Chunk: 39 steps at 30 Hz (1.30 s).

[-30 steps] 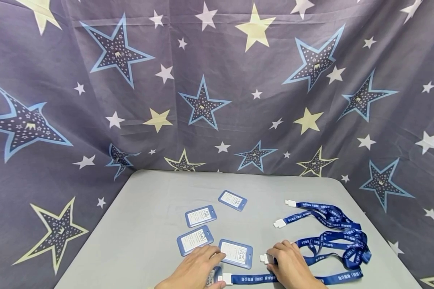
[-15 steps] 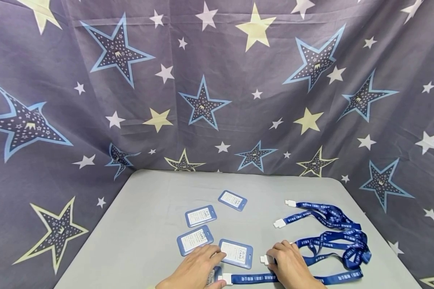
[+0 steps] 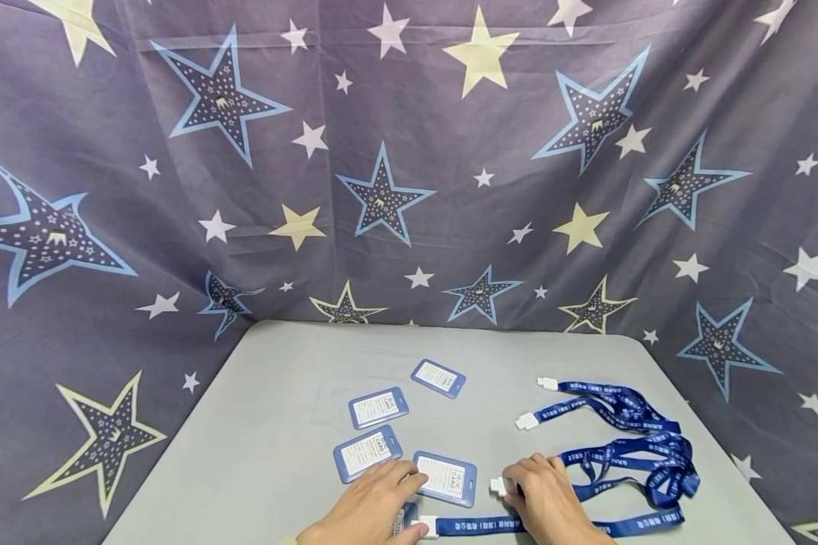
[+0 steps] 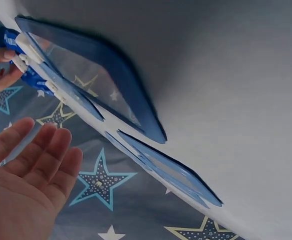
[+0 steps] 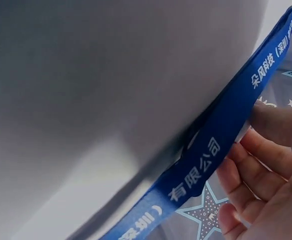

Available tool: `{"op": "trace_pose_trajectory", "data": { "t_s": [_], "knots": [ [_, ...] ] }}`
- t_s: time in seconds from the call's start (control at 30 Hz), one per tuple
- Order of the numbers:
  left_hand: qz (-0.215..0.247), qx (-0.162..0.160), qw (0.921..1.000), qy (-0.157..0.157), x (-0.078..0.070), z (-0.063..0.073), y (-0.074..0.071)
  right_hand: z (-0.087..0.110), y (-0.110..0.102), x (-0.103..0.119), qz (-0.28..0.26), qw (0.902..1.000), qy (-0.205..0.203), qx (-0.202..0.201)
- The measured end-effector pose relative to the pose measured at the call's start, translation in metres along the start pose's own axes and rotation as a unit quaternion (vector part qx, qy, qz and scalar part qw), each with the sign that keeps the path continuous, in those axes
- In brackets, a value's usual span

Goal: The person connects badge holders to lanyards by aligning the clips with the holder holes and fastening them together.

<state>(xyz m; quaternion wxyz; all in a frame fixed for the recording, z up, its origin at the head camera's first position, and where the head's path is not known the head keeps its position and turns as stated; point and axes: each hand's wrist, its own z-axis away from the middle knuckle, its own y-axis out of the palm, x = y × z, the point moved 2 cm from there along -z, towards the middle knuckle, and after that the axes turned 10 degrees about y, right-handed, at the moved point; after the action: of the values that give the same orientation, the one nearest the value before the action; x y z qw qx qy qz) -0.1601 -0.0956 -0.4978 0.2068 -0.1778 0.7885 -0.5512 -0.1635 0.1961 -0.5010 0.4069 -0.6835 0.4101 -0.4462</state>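
Note:
My left hand (image 3: 375, 499) hovers low at the front, its fingers loosely extended beside two blue-framed ID card holders: one (image 3: 444, 479) by the fingertips, another (image 3: 363, 454) just behind the hand. A third card holder (image 3: 405, 518) lies mostly hidden beneath it, next to the white clip (image 3: 426, 526) of a blue lanyard (image 3: 477, 525). In the left wrist view this left hand (image 4: 33, 185) shows an open palm holding nothing. To the right, my right hand (image 3: 552, 496) pinches another lanyard's white clip (image 3: 499, 488) between thumb and finger; the front lanyard's strap passes under that hand.
Farther back lie two more card holders (image 3: 378, 408) on the grey table (image 3: 259, 454). Blue lanyards with white clips (image 3: 527, 421) are bunched at the right (image 3: 654, 454). A star-patterned curtain (image 3: 423, 113) encloses the table's back and sides.

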Motion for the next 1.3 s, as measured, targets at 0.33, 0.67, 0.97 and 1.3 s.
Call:
{"op": "trace_pose_trajectory", "data": {
  "t_s": [0.33,0.67,0.97,1.3],
  "knots": [
    [-0.016,-0.001,0.9999,-0.004,-0.002,-0.011,-0.004,0.001,-0.002,0.000,-0.005,1.0000,0.002,0.005],
    [-0.019,0.025,0.9986,-0.041,-0.004,-0.021,-0.002,0.003,-0.001,0.002,0.000,1.0000,0.005,0.005],
    [-0.017,0.046,0.9973,-0.054,-0.004,-0.030,0.000,0.005,0.000,0.003,-0.001,0.9998,0.011,0.015],
    [-0.025,0.052,0.9963,-0.064,0.005,-0.038,0.007,0.005,0.000,0.003,0.003,1.0000,-0.006,0.002]
  ]
}}
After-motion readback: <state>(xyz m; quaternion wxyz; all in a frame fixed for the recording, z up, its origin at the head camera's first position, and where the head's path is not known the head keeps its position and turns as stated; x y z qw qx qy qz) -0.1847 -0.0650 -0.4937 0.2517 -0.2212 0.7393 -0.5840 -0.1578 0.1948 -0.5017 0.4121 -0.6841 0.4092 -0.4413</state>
